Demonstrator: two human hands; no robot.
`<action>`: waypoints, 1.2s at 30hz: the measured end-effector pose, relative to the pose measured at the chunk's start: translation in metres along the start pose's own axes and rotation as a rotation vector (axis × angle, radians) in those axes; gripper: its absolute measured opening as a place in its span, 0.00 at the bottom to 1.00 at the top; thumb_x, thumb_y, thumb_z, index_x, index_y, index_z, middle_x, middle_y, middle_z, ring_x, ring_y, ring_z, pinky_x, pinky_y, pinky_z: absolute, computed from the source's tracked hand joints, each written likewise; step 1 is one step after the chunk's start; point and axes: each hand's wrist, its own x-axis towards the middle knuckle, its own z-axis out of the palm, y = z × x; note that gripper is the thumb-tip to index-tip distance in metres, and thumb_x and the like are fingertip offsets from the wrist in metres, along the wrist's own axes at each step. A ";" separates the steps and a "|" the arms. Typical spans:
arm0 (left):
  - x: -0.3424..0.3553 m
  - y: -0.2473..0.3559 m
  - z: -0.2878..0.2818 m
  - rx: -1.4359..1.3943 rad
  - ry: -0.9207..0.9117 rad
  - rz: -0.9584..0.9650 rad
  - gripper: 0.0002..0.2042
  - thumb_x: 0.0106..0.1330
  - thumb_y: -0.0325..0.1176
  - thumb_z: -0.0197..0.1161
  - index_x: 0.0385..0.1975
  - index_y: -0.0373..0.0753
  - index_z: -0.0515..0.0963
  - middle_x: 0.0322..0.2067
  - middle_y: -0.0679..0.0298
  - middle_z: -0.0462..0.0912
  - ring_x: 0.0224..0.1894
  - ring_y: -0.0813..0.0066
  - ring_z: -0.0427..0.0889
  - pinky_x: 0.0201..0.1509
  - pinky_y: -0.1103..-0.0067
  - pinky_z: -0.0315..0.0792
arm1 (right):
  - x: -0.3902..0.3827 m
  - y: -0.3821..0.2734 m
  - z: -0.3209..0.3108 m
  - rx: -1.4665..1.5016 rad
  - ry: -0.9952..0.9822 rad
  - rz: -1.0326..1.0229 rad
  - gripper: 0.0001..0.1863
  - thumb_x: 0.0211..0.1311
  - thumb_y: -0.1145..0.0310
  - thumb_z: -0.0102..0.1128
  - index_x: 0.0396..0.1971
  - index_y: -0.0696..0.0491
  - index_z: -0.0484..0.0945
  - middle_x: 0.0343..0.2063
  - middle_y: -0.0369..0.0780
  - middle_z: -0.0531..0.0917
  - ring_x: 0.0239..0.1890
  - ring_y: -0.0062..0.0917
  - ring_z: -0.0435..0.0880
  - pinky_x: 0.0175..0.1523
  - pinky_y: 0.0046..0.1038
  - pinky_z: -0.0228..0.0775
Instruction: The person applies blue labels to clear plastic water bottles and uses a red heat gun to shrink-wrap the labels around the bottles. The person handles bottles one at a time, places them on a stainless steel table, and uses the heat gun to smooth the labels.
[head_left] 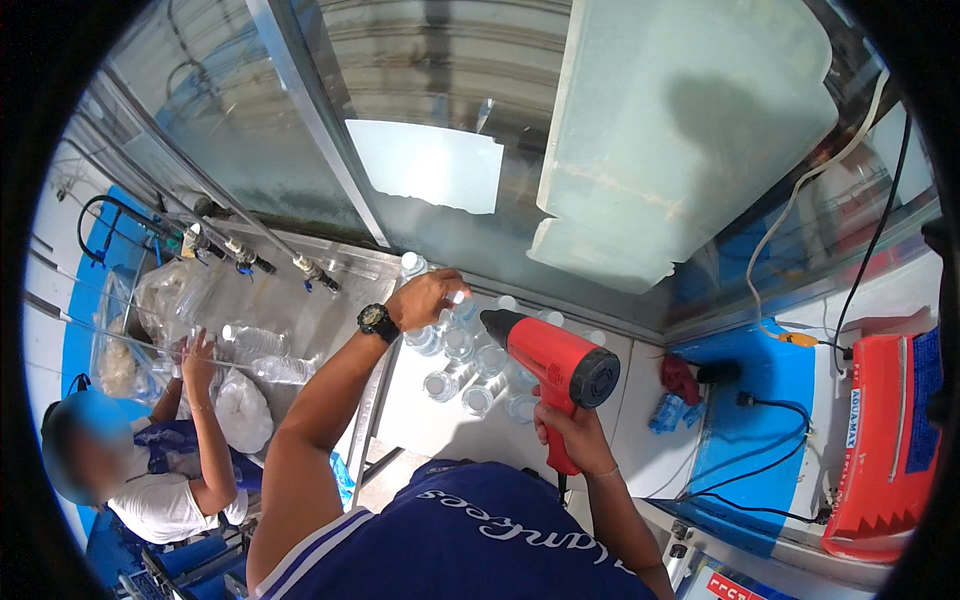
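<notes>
Head view: left hand [425, 297] grip clamped on clear bottle [458, 305], right hand [570, 432] grip around red heat gun [550, 362].

red heat gun [555, 362], clear upright bottles [460, 345] clustered

The left hand [425, 297] reaches forward on an outstretched arm, fingers curled downward, while the right hand [572, 432] is clenched, wrist bent upward.

Bottles [470, 365] clustered on table [420, 420], heat gun [555, 365] just right — co-worker [150, 470] far left.
</notes>
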 end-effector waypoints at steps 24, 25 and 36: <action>0.005 -0.002 -0.006 0.213 0.306 -0.333 0.22 0.66 0.48 0.71 0.40 0.32 0.78 0.32 0.46 0.86 0.36 0.46 0.87 0.41 0.61 0.79 | 0.018 0.003 0.004 0.031 -0.044 0.012 0.22 0.69 0.69 0.64 0.58 0.62 0.73 0.30 0.37 0.80 0.27 0.19 0.79 0.32 0.24 0.72; 0.008 -0.006 -0.003 0.247 0.313 -0.334 0.22 0.66 0.49 0.71 0.40 0.32 0.78 0.32 0.46 0.86 0.37 0.45 0.86 0.42 0.60 0.79 | 0.015 0.000 0.003 0.015 -0.035 0.016 0.23 0.68 0.68 0.64 0.58 0.63 0.72 0.30 0.38 0.80 0.28 0.20 0.79 0.33 0.24 0.72; 0.026 0.020 0.002 0.212 0.353 -0.174 0.24 0.63 0.44 0.75 0.52 0.36 0.78 0.50 0.49 0.79 0.54 0.47 0.80 0.57 0.60 0.76 | -0.051 -0.024 -0.027 0.177 0.143 -0.094 0.21 0.70 0.72 0.63 0.60 0.61 0.73 0.31 0.38 0.80 0.29 0.20 0.79 0.34 0.23 0.71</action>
